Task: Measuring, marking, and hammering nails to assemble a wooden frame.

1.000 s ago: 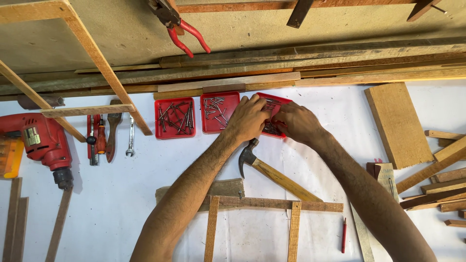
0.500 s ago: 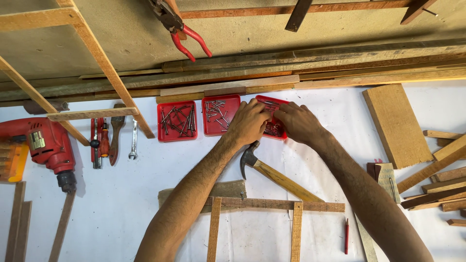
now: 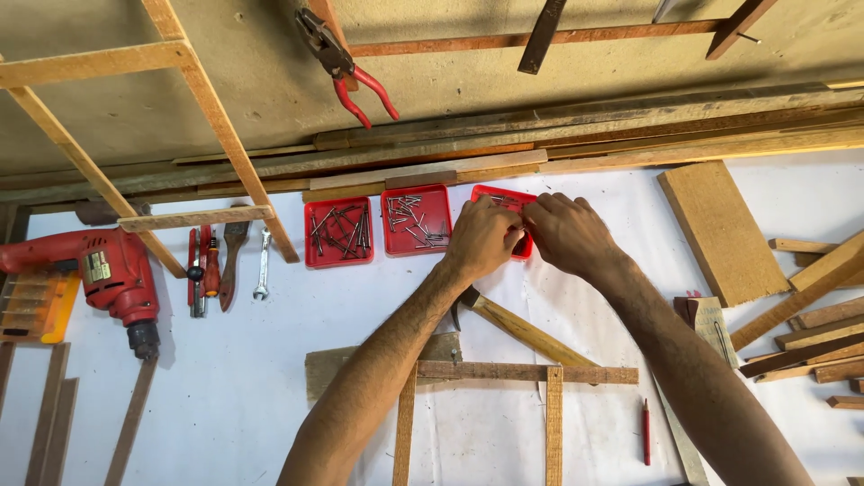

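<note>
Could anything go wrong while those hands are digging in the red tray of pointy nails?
Maybe. Both the left hand and the right hand are in the rightmost red tray of nails, so a sharp point could prick a finger. The tray is small and light-looking, so a nudge might tip it and scatter nails. The hammer lies right under the left forearm, so an elbow could bump it.

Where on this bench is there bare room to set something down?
Free: white sheet between red drill and wooden frame; a strip between hammer and thick board. Crowded: red trays, both hands, right-edge offcuts.
</note>
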